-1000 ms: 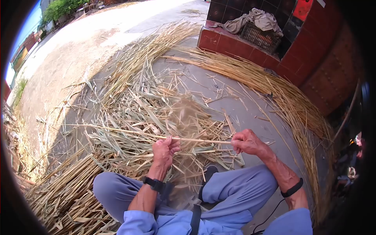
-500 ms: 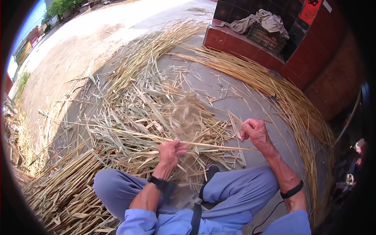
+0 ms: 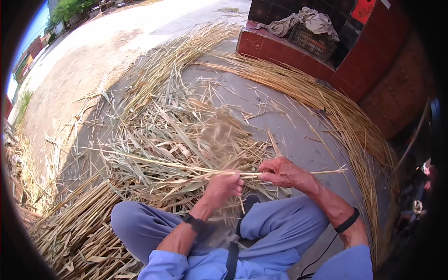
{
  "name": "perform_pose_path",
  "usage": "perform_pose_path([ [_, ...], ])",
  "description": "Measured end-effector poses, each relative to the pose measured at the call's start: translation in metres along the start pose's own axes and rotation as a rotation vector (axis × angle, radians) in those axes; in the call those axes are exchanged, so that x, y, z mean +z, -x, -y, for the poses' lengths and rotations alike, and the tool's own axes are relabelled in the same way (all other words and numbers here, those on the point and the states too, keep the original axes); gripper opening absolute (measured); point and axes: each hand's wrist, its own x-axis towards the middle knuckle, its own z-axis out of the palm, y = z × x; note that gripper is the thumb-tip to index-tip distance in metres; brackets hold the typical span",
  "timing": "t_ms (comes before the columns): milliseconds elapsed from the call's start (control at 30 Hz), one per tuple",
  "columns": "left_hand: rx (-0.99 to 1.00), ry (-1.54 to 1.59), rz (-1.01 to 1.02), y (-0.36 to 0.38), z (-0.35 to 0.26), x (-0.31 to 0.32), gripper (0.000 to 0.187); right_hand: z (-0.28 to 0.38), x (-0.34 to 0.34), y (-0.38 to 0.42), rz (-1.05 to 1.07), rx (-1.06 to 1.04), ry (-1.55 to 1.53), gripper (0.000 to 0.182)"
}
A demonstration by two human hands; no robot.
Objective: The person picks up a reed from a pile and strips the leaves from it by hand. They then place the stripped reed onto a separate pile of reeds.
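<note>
A long, thin pale reed stalk runs across in front of my knees, its frayed end to the right. My right hand is closed on it, with thumb and fingers pinched together. Close by on its left, my left hand is curled against the same stalk, somewhat blurred by motion. Below both hands, a loose heap of dry leaves and stripped husks covers the ground. Part of the stalk between the hands is hidden by the fingers.
A thick bundle of unpeeled-looking stalks lies at my left. Smoother yellow stalks curve along the right. Behind them, a plastic crate with cloth on top sits on a red-tiled ledge.
My right hand has moved left and down and now grips the stalk. My left hand has shifted right, so the hands are close together. The stalk's end reaches farther right.
</note>
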Motion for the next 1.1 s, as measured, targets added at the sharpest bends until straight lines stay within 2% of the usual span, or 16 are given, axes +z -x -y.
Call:
perform_pose_path([
  [133,0.017,0.044,-0.024,-0.003,0.002,-0.013,0.013,-0.017,0.003,-0.003,0.002,-0.027,-0.021,0.019],
  [200,0.049,0.114,-0.151,-0.004,-0.002,-0.024,0.013,-0.022,0.002,-0.001,-0.029,-0.083,0.076,0.019],
  [333,0.064,0.020,-0.252,-0.007,-0.003,-0.023,0.015,-0.005,-0.001,0.004,0.008,0.077,0.040,0.020],
  [433,0.089,-0.019,-0.194,-0.016,0.013,-0.028,0.020,-0.004,0.004,0.000,0.054,0.043,-0.064,0.018],
  [467,0.061,-0.003,-0.190,-0.013,0.010,-0.022,0.021,0.000,0.006,-0.001,0.033,0.058,-0.006,0.018],
  [500,0.089,-0.010,-0.164,-0.014,0.014,-0.022,0.021,0.000,0.007,-0.002,0.048,0.140,-0.049,0.019],
  [700,0.061,-0.033,-0.212,-0.015,0.020,-0.019,0.017,-0.002,0.009,-0.003,0.077,0.229,-0.198,0.021],
  [800,0.066,-0.074,-0.228,-0.014,0.016,-0.020,0.016,-0.006,0.013,-0.003,0.007,0.219,-0.187,0.021],
  [967,0.100,-0.038,-0.258,-0.019,0.013,-0.011,0.015,0.002,0.015,-0.004,-0.181,0.049,-0.049,0.020],
  [1067,0.133,-0.019,-0.223,-0.017,0.007,-0.007,0.013,-0.024,0.018,-0.007,-0.164,0.101,-0.134,0.021],
  [1100,0.144,-0.019,-0.214,-0.017,0.004,-0.006,0.014,-0.014,0.017,-0.005,-0.164,0.148,-0.224,0.023],
])
